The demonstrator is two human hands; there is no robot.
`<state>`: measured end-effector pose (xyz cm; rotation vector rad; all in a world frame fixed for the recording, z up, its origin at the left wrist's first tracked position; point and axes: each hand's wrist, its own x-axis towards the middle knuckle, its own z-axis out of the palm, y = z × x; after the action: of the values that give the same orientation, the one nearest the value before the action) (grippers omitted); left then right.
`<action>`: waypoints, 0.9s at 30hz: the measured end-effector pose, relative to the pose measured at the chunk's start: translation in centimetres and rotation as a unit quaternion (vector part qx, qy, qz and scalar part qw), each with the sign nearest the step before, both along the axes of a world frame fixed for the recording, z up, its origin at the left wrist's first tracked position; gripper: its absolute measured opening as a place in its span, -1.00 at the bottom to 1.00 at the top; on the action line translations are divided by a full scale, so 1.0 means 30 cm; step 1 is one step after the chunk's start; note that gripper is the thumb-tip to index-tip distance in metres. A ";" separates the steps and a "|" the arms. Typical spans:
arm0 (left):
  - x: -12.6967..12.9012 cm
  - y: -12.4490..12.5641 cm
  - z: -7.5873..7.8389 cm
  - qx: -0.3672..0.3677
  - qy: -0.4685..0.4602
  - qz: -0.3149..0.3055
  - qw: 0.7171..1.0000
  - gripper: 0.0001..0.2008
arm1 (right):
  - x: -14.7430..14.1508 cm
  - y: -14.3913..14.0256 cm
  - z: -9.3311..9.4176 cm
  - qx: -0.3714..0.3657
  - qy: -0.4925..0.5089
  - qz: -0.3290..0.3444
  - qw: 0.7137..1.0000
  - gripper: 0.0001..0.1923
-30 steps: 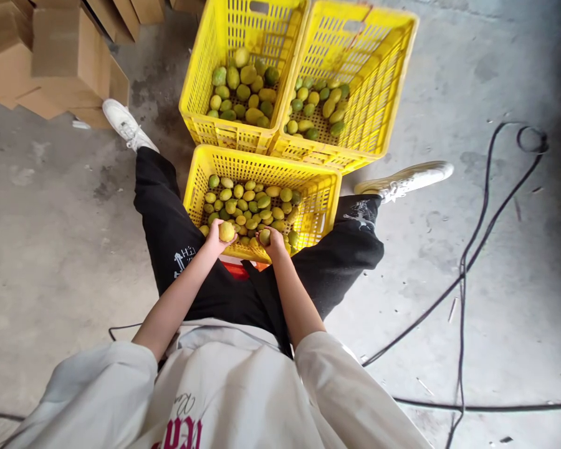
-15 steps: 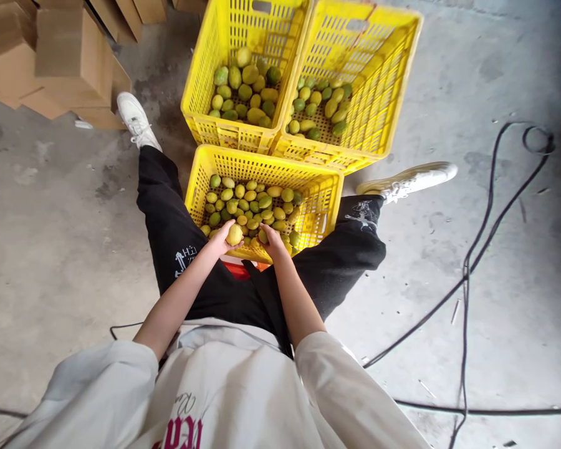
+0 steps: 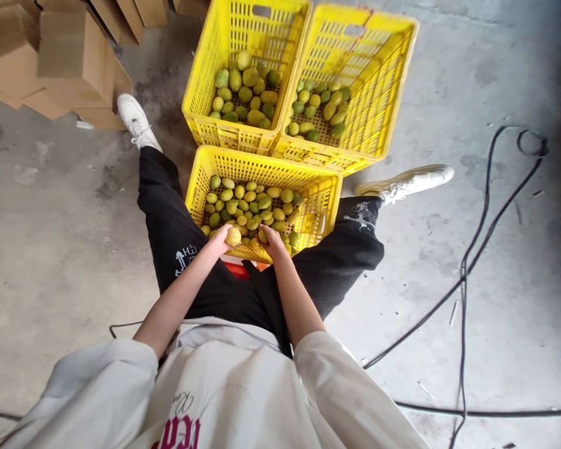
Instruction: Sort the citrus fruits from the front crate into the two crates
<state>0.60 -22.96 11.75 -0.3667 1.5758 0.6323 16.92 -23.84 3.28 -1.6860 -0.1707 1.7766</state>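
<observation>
Sitting over the near crate [image 3: 201, 171], the left hand [image 3: 219, 242] grips a yellow fruit [image 3: 233, 236], the right hand [image 3: 273, 243] closes on another fruit [image 3: 262, 236].

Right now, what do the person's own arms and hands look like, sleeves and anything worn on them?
Both forearms are bare from the elbow down. Loose off-white sleeves are bunched at the elbows, part of a light top with dark red lettering on the front. The left hand and right hand are bare: no gloves, and no watch, ring or band that I can make out at this size.
</observation>
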 end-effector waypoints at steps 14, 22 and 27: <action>-0.014 -0.003 -0.007 0.045 -0.003 0.058 0.997 -0.82 | -0.023 0.010 0.091 -0.044 -0.022 -0.035 0.998 -0.78; -0.007 0.000 -0.009 0.003 -0.012 0.062 0.998 -0.85 | -0.035 0.021 0.086 -0.079 -0.021 -0.028 0.996 -0.86; -0.006 -0.004 -0.005 -0.003 -0.035 0.054 0.998 -0.72 | -0.030 0.018 0.065 -0.087 -0.022 -0.030 0.996 -0.88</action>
<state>0.41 -23.07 11.60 -0.4752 1.4982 0.6910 16.01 -23.29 5.22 -1.8331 0.0161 1.7529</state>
